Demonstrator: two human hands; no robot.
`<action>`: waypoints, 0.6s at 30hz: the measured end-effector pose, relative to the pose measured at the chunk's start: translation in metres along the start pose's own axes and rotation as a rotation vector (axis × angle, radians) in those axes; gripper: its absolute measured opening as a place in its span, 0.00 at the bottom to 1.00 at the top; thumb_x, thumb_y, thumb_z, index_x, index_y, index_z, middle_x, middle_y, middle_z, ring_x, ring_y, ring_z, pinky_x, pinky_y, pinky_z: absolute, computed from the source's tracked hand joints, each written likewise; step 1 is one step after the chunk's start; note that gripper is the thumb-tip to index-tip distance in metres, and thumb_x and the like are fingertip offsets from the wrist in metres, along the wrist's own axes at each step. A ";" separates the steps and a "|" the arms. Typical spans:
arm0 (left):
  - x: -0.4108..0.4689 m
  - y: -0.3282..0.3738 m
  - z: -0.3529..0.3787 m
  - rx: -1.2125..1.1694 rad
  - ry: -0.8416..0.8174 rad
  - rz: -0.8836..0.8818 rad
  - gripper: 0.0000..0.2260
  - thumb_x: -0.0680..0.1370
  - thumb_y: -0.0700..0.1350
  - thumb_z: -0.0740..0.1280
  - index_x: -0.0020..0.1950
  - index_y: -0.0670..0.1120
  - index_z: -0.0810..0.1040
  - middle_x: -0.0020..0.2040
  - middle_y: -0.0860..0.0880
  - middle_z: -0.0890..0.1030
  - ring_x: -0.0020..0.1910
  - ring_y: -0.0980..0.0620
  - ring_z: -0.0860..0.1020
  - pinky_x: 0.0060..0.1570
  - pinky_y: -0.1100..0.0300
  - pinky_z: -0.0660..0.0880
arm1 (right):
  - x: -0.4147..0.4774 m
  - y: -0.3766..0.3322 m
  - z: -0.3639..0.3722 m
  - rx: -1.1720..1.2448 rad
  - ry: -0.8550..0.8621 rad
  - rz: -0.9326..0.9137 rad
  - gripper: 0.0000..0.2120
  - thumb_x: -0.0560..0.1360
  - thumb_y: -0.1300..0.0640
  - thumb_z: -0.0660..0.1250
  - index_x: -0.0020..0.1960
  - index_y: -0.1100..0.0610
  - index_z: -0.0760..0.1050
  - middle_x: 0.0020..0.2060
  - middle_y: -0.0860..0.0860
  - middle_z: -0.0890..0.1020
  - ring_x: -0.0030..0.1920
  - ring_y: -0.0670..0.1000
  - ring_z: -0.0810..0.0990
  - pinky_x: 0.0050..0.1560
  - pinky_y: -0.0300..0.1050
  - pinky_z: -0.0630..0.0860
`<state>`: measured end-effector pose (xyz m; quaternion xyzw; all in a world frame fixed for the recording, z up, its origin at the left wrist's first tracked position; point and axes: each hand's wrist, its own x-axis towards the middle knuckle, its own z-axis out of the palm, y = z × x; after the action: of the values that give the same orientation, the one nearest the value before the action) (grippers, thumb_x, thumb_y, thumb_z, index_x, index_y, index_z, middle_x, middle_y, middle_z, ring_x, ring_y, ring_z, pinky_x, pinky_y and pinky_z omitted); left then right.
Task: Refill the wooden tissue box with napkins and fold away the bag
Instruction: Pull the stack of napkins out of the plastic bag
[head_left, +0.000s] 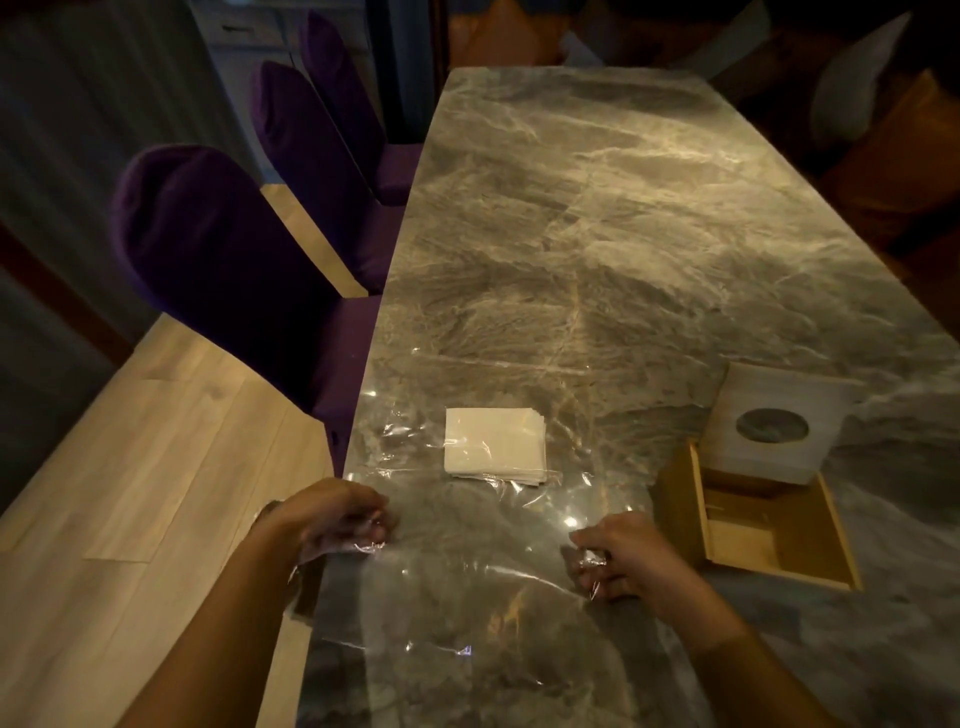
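Both hands pinch the clear bag's near edge, left hand (337, 519) and right hand (618, 556) well apart, napkins (493, 447) still inside the bag (467, 571). Tugging the slippery film could scatter the stack, and the open wooden tissue box (753, 530) sits empty just right.

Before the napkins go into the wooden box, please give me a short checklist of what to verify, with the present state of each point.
1. Wooden box open: ok, its lid leans on the far edge.
2. Box empty inside: ok.
3. Napkins in a neat stack: ok, only slightly fanned.
4. Napkins out of the clear bag: cannot tell, the film is transparent.
5. Hands free: not ok, left hand and right hand each pinch the bag.
6. Path from the stack to the box clear: ok.
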<state>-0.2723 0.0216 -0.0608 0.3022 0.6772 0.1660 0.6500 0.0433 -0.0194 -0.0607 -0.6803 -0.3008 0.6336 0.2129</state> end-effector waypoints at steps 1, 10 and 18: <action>-0.001 0.002 0.002 0.071 0.056 0.043 0.05 0.74 0.37 0.66 0.43 0.35 0.79 0.42 0.37 0.82 0.36 0.47 0.80 0.35 0.57 0.78 | -0.001 0.002 0.001 -0.060 0.004 -0.006 0.07 0.70 0.64 0.68 0.34 0.62 0.74 0.24 0.57 0.78 0.23 0.55 0.77 0.24 0.40 0.72; 0.001 0.006 0.034 0.659 0.607 0.280 0.21 0.73 0.42 0.69 0.64 0.42 0.68 0.58 0.39 0.74 0.55 0.41 0.74 0.49 0.51 0.72 | -0.004 -0.001 0.007 -0.968 0.179 -0.139 0.14 0.73 0.45 0.63 0.43 0.56 0.71 0.47 0.54 0.81 0.49 0.55 0.80 0.43 0.43 0.73; -0.009 -0.007 0.097 1.008 0.646 0.516 0.24 0.76 0.60 0.58 0.64 0.46 0.66 0.62 0.45 0.72 0.59 0.48 0.70 0.57 0.54 0.70 | 0.008 -0.013 0.008 -1.121 0.404 -0.717 0.17 0.78 0.51 0.58 0.63 0.56 0.69 0.60 0.52 0.76 0.58 0.51 0.73 0.57 0.44 0.68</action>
<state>-0.1787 -0.0056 -0.0674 0.6578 0.7390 0.0611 0.1318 0.0338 -0.0056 -0.0589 -0.6508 -0.7433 0.1342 0.0774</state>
